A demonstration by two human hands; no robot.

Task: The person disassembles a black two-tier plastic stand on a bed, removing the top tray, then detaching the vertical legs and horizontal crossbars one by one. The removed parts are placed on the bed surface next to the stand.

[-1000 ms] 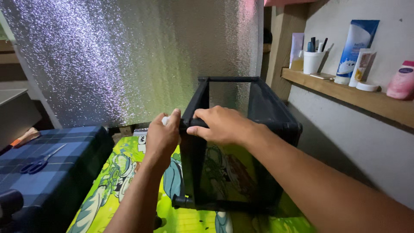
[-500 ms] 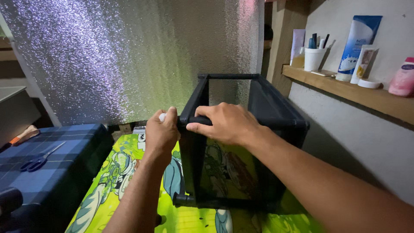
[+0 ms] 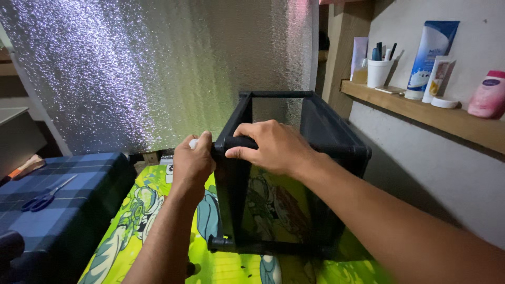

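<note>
A black open-topped cube frame [image 3: 294,158] with dark mesh side panels stands upright on a green cartoon-print bed sheet [image 3: 137,226], right of centre.

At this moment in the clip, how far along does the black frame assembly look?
Done: the black box frame stands upright on the green cartoon sheet, top rails and lower corner joint joined, dark side panels in place. In hand: the right hand grips the near top rail while the left hand presses a small white piece at the near-left top corner. Left: seating that corner; other joints cannot be judged.
</note>
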